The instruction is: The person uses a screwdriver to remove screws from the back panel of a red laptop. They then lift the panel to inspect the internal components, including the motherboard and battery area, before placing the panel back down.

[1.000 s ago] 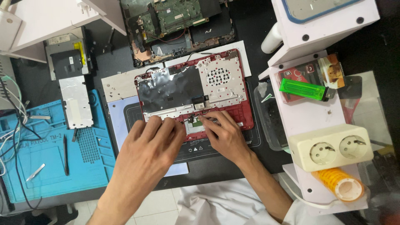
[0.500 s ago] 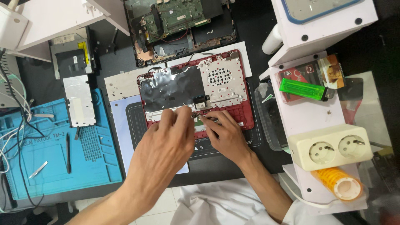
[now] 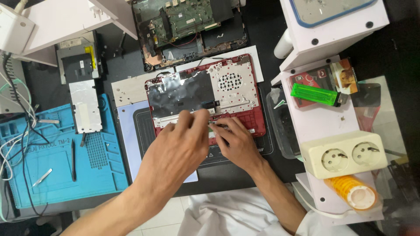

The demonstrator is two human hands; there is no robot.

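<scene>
A: Status on the red laptop shell (image 3: pixel 205 94)?

B: Lying open, underside up, on the dark mat (image 3: pixel 232 155) at the middle of the desk (image 3: pixel 372 35). Both hands sit on its near edge, touching each other. Left hand (image 3: pixel 177 153) has fingers curled down onto the lower strip of the shell, pinched narrow. Right hand (image 3: pixel 234 142) is pressed just beside it, fingertips tucked in. Can't tell if either holds a tool or a part; the fingers hide the spot.

A: Risks?

B: My read: whatever sits under those fingertips is small and close to the thin cable and black foil sheet (image 3: pixel 181 94). A slip or too much force could tear a ribbon or crack a plastic clip. Also the hands block the view of the work point, so anything loose could drop unseen.

A: Clutter nearby?

B: Second opened laptop with green board (image 3: pixel 188 22) just beyond the shell. Blue repair mat (image 3: pixel 52 175) with tweezers (image 3: pixel 41 177) well to the left. White socket block (image 3: pixel 343 155) and green lighter (image 3: pixel 315 95) on the white shelf (image 3: pixel 319 122) at right, apart from the hands.
</scene>
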